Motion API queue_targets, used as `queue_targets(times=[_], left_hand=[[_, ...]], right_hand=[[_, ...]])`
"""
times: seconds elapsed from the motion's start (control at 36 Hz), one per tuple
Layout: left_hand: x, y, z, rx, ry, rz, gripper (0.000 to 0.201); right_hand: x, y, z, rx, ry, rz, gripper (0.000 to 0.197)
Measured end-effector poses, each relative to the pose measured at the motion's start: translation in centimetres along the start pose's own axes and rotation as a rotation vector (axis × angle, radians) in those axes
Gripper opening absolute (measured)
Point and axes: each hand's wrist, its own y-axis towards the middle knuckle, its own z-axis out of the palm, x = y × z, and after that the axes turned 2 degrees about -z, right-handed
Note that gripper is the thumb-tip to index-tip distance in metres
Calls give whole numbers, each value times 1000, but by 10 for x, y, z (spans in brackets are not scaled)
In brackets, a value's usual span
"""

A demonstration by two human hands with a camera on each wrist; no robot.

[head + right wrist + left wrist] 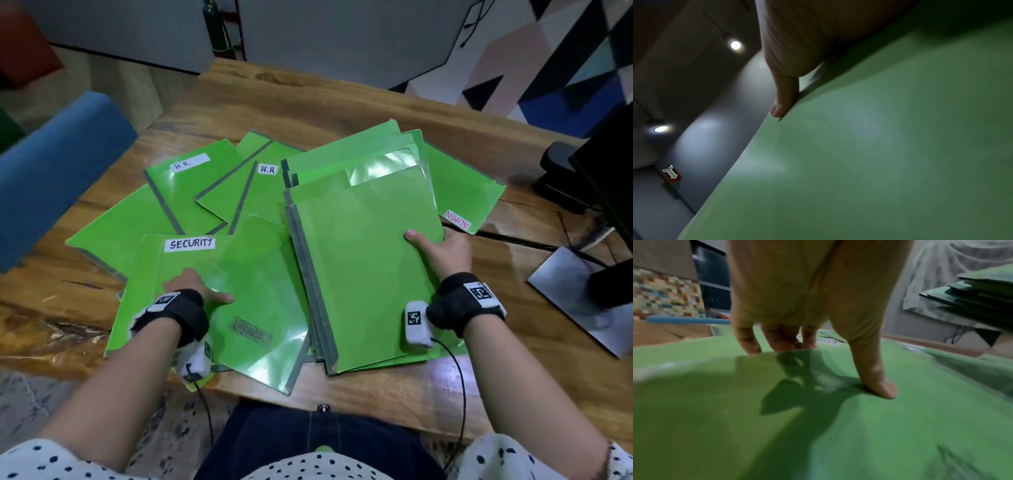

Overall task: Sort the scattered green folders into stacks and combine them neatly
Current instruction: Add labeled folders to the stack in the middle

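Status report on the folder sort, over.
Right hand grips the gathered stack at its right edge. Left hand presses the SECURITY folder. HR folders and ADMIN folder still scattered behind.

Both forearms were extended forward, each wrist strapped with a black band. The left hand (pixel 191 286) lay palm-down, its fingers (pixel 748 340) bent at the tips and thumb spread, pressing flat. The right hand (pixel 442 251) was raised, thumb on top, fingers curled underneath in a pinch.
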Motion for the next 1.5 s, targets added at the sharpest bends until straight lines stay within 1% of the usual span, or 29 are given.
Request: queue_targets(times=[0.06,0.11,0.17,0.25,0.28,0.36,0.42,0.44,0.5,0.56,0.58,0.64,0.69,0.75,0.81,0.89,0.94,1.03,1.06,1.11,1.14,1.17,1.22,1.28,1.33,1.36,1.39,1.44,1.5], left_hand=[[-4,-4,-3,50,16,26,74],[-9,-3,-10,67,12,67,83],[-16,-3,-25,31,33,117,88],[-29,0,-56,-94,161,197,75],[-34,0,-66,-132,207,233,67],[-47,5,-94,-256,288,329,55],[-53,8,-105,-370,348,393,55],[-56,10,-106,-420,377,421,58],[-57,10,-102,-476,360,442,65],[-54,10,-90,-480,258,401,70],[-49,10,-83,-457,173,346,73],[-36,9,-68,-389,-29,169,85],[-19,11,-52,-267,-173,-42,106],[-3,11,-32,-138,-210,-199,125],[9,11,-13,-81,-244,-290,134],[17,11,3,-68,-328,-339,138],[17,11,6,-29,-391,-368,131],[14,7,6,-1,-432,-345,87],[14,6,6,-5,-430,-327,87],[16,9,13,-14,-364,-331,114],[15,7,15,-19,-320,-351,120],[13,2,14,-35,-290,-366,117],[8,-11,11,-51,-248,-348,98],[7,-14,12,-17,-268,-320,78],[5,-16,9,9,-322,-297,69],[6,-14,9,17,-350,-295,70],[6,-13,6,24,-373,-296,78],[9,-13,-2,-7,-399,-301,107],[14,-12,-11,-3,-417,-358,114]], right_hand=[[3,-4,-1,-5,5,-14,52],[4,-6,-2,-16,8,-32,47],[7,-6,-4,-20,-7,-43,31],[11,-8,-8,-29,-5,-64,26],[14,-9,-10,-36,-16,-68,33],[19,-6,-13,-55,-34,-64,70],[18,-4,-13,-68,-53,-44,102],[17,-2,-14,-67,-77,-22,112],[14,0,-15,-74,-117,-1,120],[7,4,-16,-100,-127,2,129],[3,6,-17,-99,-137,9,128],[-6,9,-17,-92,-153,15,123],[-8,9,-17,-100,-161,18,122],[-5,7,-17,-101,-181,15,121],[4,3,-16,-93,-196,11,119],[18,-2,-15,-69,-225,15,104],[21,-1,-14,-62,-230,3,103],[25,1,-12,-60,-249,-9,105],[28,1,-11,-49,-254,2,105],[28,2,-11,-43,-259,-4,105],[30,1,-10,-39,-260,-13,109],[31,0,-10,-33,-259,-5,112],[33,0,-10,-30,-272,-11,107],[33,0,-10,-29,-283,-20,98],[34,0,-9,-26,-278,-25,97],[35,0,-9,-27,-279,-31,97],[36,-1,-9,-24,-280,-35,96],[37,-2,-9,-21,-279,-35,96],[37,-3,-9,-22,-283,-35,96]])
